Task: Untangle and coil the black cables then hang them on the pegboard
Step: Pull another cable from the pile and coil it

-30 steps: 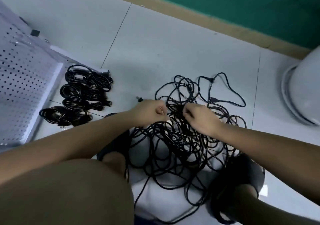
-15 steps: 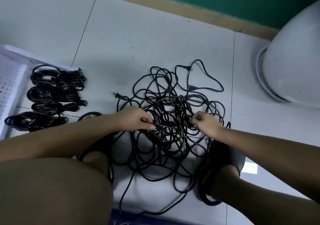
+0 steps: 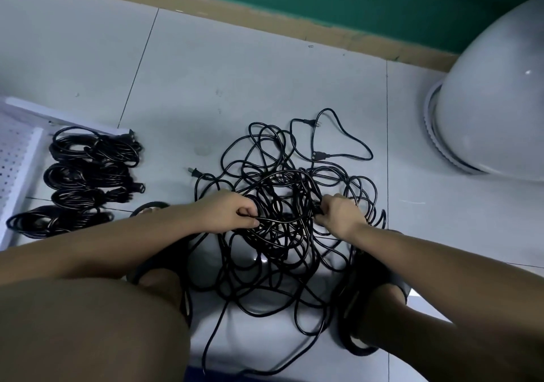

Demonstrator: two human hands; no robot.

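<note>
A big tangle of black cables (image 3: 282,181) lies on the grey tiled floor between my feet, with plugs poking out at its far side (image 3: 310,122) and left (image 3: 192,172). My left hand (image 3: 228,215) pinches a strand at the tangle's left side. My right hand (image 3: 338,215) grips a cable end at its right side. Several coiled black cables (image 3: 88,175) lie in a column to the left, beside the white pegboard (image 3: 17,158), which lies flat at the left edge.
A large white domed object (image 3: 494,111) stands on the floor at the right. A green wall with a tan skirting (image 3: 265,13) runs along the far side. My black sandals (image 3: 371,299) flank the tangle; my left knee fills the lower left.
The view has shifted right, so less of the pegboard shows and more of the dome. Both hands have moved apart and down to the tangle's two sides, still holding strands.
</note>
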